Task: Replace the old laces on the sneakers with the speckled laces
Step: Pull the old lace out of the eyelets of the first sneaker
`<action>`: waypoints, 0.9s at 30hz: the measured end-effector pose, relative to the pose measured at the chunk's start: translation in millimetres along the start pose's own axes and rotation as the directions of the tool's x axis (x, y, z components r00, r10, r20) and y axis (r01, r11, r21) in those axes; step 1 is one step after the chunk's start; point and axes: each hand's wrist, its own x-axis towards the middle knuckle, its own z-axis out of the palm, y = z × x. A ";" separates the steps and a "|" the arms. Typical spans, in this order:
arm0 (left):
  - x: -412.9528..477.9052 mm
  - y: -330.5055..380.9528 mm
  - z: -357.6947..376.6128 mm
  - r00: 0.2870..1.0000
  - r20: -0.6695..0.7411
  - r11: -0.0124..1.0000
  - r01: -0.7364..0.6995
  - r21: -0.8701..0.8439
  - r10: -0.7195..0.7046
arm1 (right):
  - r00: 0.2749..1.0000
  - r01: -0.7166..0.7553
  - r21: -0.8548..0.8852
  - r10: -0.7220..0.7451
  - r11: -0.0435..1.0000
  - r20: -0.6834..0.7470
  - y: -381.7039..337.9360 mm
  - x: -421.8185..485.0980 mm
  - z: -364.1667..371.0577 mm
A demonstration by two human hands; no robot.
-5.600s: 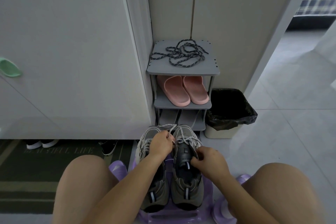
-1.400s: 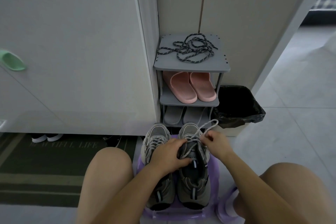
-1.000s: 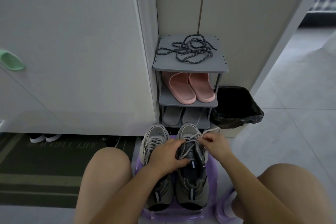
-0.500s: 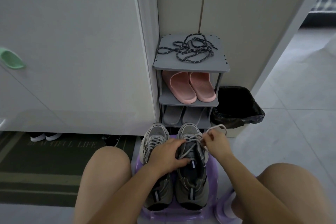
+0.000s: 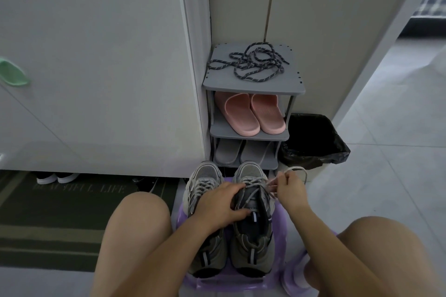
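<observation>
**Item 1, step in hand: unlacing.** My right hand (image 5: 289, 188) pinches the old lace (image 5: 296, 169) of the right sneaker (image 5: 253, 226), fingers closed on it, and a pale loop stands out beyond my knuckles. My left hand (image 5: 218, 202) grips the same sneaker across its tongue, fingers curled over the eyelet row and thumb below.

To do this well, I judge I should pull each crossing out along the line of its eyelet, one row at a time, and press down with the left hand so the shoe does not lift. A tug on the whole lace would likely bunch it at the lower eyelets. Most rows look threaded, so the task is at an early stage.

**Item 2, left sneaker (image 5: 205, 176).** It sits touching its pair, fully laced and not held.

**Item 3, purple stool (image 5: 231, 283).** It carries both sneakers, toes pointing away from me.

**Item 4, grey shoe rack (image 5: 241, 85), three shelves.**
- Top: the speckled laces (image 5: 251, 62), dark with pale flecks, in a loose tangle, well apart from the sneakers.
- Middle: pink slippers (image 5: 251, 113), one pair.
- Bottom: grey slippers (image 5: 241, 152), one pair.

**Item 5, waste bin (image 5: 313, 142).** It stands just beside the rack with a black liner. The inside is too dark for me to tell its contents.
</observation>
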 end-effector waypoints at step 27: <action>0.9 -0.6 1.7 1.000 0.015 1.000 0.004 0.006 -0.004 | 0.994 0.074 -0.339 -0.044 0.938 0.095 3.0 -1.4 2.6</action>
